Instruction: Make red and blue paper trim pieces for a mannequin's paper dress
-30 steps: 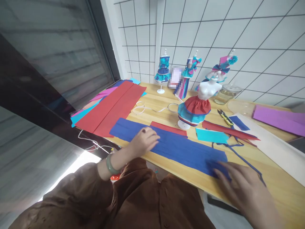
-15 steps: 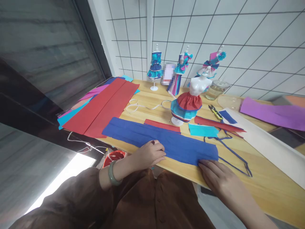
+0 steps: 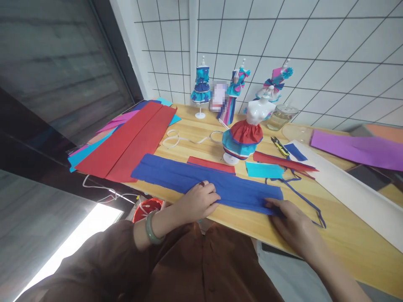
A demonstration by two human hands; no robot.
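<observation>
A long blue cloth strip (image 3: 233, 186) lies flat along the table's front edge. My left hand (image 3: 201, 201), with a ring and a green bangle, rests on the strip's near edge at its middle, fingers curled against the cloth. At the strip's right end my right hand (image 3: 288, 218) pinches the near edge between thumb and fingers. Behind the strip lie a narrow red piece (image 3: 210, 164) and a turquoise piece (image 3: 264, 170). A white mannequin (image 3: 260, 111) wearing a red and turquoise skirt (image 3: 244, 138) stands beyond them.
Red cloth (image 3: 129, 142) covers coloured pieces at the left. Yellow snips (image 3: 279, 147), a glass jar (image 3: 281, 116), white ribbon (image 3: 192, 140) and smaller dressed mannequins (image 3: 200, 86) are farther back. Purple cloth (image 3: 355, 149) and a white sheet (image 3: 355, 193) lie right. A red bucket (image 3: 147, 209) stands below.
My right hand has shifted its fingers at the strip's right end, with the thumb now showing. My left hand stays on the cloth. The whole view has moved slightly.
</observation>
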